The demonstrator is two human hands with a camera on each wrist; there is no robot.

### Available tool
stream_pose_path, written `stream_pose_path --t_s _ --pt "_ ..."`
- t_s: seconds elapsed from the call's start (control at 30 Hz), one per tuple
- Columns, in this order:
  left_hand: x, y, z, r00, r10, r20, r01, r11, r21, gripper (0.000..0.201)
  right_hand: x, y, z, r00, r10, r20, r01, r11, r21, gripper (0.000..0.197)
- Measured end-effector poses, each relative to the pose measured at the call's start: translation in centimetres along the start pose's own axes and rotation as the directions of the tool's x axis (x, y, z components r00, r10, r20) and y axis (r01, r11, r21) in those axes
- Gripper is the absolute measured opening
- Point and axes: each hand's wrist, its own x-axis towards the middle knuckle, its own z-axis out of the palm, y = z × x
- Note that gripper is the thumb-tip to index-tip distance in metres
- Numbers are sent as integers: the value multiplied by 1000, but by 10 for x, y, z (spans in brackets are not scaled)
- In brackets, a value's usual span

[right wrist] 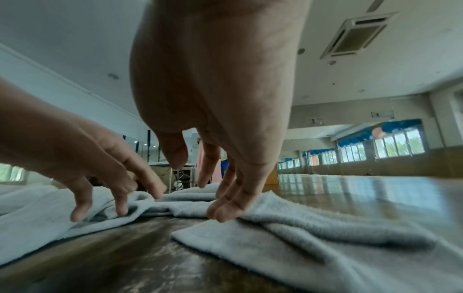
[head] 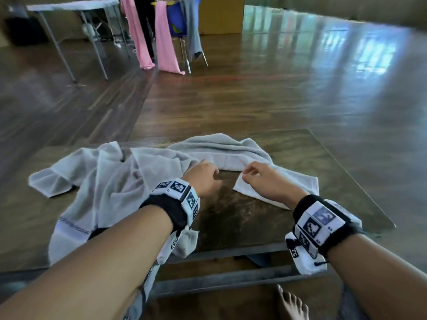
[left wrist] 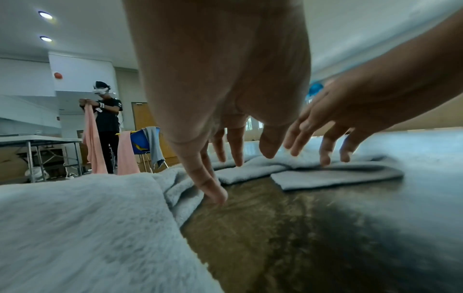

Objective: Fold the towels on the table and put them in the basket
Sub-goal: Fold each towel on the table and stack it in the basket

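Observation:
Crumpled pale grey towels lie across a dark wooden table (head: 288, 181). A thin one (head: 99, 181) with a striped band spreads at the left and hangs over the front edge. A thicker terry one (head: 231, 151) curves along the back to a flat corner (right wrist: 250, 243) at the right. My left hand (head: 209, 169) hovers with relaxed fingers (left wrist: 213, 190) pointing down at the towel's inner edge. My right hand (head: 250, 173) is just to its right, and its straight fingertips (right wrist: 223, 212) touch the terry towel's corner. Neither hand grips cloth. No basket is in view.
Bare tabletop (left wrist: 325, 237) lies between my wrists. Beyond the table is shiny wooden floor. At the far left are a white folding table (head: 74, 6), a blue chair (head: 178, 21) draped with pink and grey towels, and a person in black (left wrist: 107, 119) holding a pink towel. My bare foot (head: 292, 303) is below the front edge.

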Motion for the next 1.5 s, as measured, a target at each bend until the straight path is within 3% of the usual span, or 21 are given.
stream_pose_path --t_s 0.07,0.13,0.2,0.27,0.33,0.43,0.5,0.57,0.67,0.7,0.8,0.87,0.97,1.1,1.13,1.2,1.23,1.3,1.4,1.5 --pt "18 0 4 1000 15 22 -16 999 45 32 7 7 3 1000 4 -7 -3 1000 29 23" --pt "34 -1 7 1000 -11 16 10 999 32 37 12 11 6 1000 2 -8 -2 1000 27 24" --pt "47 -2 10 995 -90 -40 90 996 -7 50 14 16 8 1000 -13 -15 13 1000 7 27" --pt "58 -3 14 983 -144 -112 146 989 3 50 13 21 5 999 -22 -28 22 1000 4 27" --pt "66 -1 18 968 -190 -164 199 979 39 33 9 25 1 999 -28 -34 28 1000 1 28" --pt "73 13 13 968 -214 -134 221 974 43 9 1 26 -6 1000 -3 -12 3 1000 21 34" --pt "75 28 7 975 -150 -163 144 988 -50 10 -1 23 -10 1000 17 4 -18 999 49 39" --pt "71 48 -1 966 -27 -259 -25 980 -197 15 -3 20 -14 999 10 -31 -7 996 86 48" --pt "56 76 -11 943 141 -301 -262 872 -414 11 -5 17 -19 992 -13 -124 38 980 195 65" --pt "50 83 -12 934 196 -299 -320 833 -452 8 -5 17 -20 987 -17 -161 52 975 215 63" --pt "36 84 -1 900 254 -355 -402 800 -446 9 -4 19 -25 965 15 -262 32 984 173 26" --pt "29 69 15 923 194 -333 -331 840 -429 21 -3 22 -30 954 49 -297 6 983 182 19" --pt "20 35 41 977 26 -210 -79 966 -247 39 -6 26 -36 937 53 -346 28 974 224 13" --pt "12 1 48 932 -38 -361 34 999 -15 38 -8 32 -45 851 133 -507 79 924 374 16" --pt "12 -6 45 933 -95 -347 109 994 22 40 -8 32 -50 831 186 -523 90 885 457 14" --pt "13 -16 38 938 -233 -257 247 969 23 51 -8 33 -59 842 269 -468 82 794 603 12" --pt "14 -18 36 944 -255 -210 259 966 -10 58 -8 32 -61 862 276 -425 62 774 630 12" --pt "17 -12 36 969 -184 -165 175 982 -66 64 -6 32 -62 895 255 -365 14 803 596 9" --pt "24 9 39 991 -15 -136 0 994 -111 54 -7 30 -56 920 208 -331 -9 858 514 9" --pt "29 25 42 988 16 -155 -19 1000 -14 34 -12 28 -52 931 169 -323 31 847 530 34"
